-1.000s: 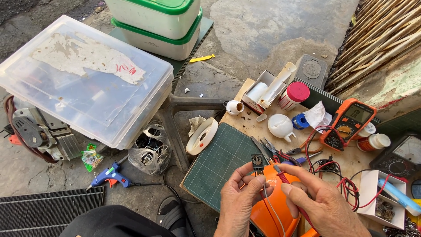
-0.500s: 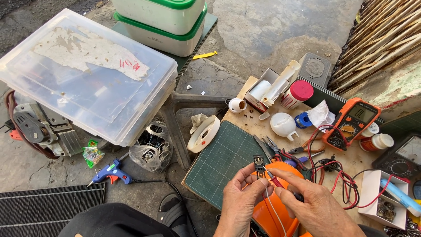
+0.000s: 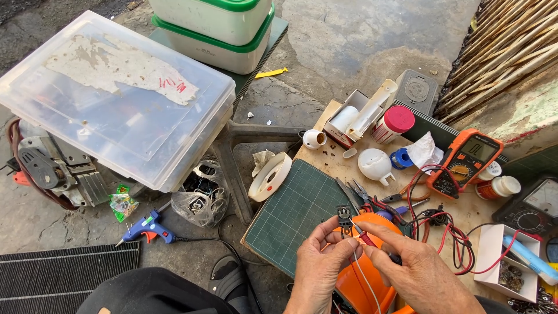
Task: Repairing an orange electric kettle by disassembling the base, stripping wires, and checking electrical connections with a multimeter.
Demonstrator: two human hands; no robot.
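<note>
Clear lidded bin (image 3: pixel 116 110) with a torn pale label stands left; a white, pink-capped jar (image 3: pixel 390 124) and an open carton (image 3: pixel 349 116) holding white tubes sit on the bench (image 3: pixel 325 151). Left hand (image 3: pixel 319 267) pinches a small black component (image 3: pixel 344 216) above the green mat (image 3: pixel 296 215) — right hand (image 3: pixel 418 273) pinches a red probe (image 3: pixel 367 238) against it. Since the earlier frame, both hands sit slightly lower.

Clear plastic bin (image 3: pixel 116 99) at upper left. Blue glue gun (image 3: pixel 145 229) on ground. Orange multimeter (image 3: pixel 465 163), white tape roll (image 3: pixel 270 176), green cutting mat (image 3: pixel 293 215) on bench.
</note>
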